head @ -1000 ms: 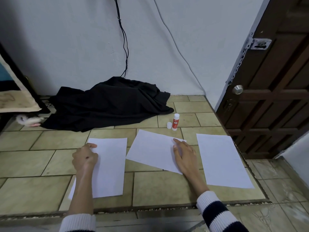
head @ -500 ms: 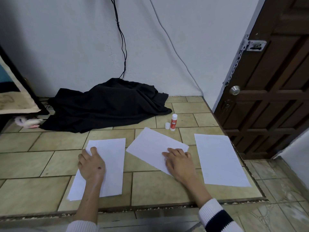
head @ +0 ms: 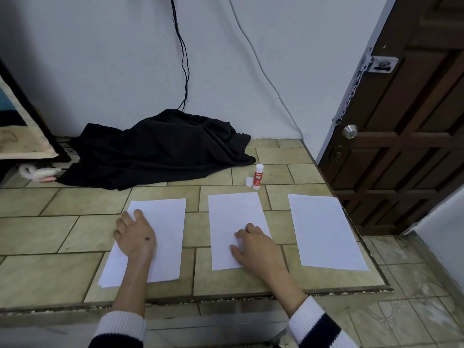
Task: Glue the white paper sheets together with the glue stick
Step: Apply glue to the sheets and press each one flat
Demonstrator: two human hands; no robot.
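Observation:
Three white paper sheets lie side by side on the tiled floor: a left sheet (head: 165, 229), a middle sheet (head: 232, 217) and a right sheet (head: 324, 227). My left hand (head: 134, 234) rests flat on the left sheet, fingers spread. My right hand (head: 256, 244) presses flat on the lower part of the middle sheet. Behind the middle sheet a red and white glue stick (head: 258, 176) stands upright, with its white cap (head: 248, 181) beside it on the floor.
A heap of black cloth (head: 160, 149) lies by the wall behind the sheets, with black cables hanging down to it. A dark wooden door (head: 406, 136) stands at the right. The tiled platform ends in a step (head: 226, 297) near me.
The middle sheet, which lay slanted, has been turned straight under my right hand, parallel to the others. My left hand has slid onto the left sheet and flattened.

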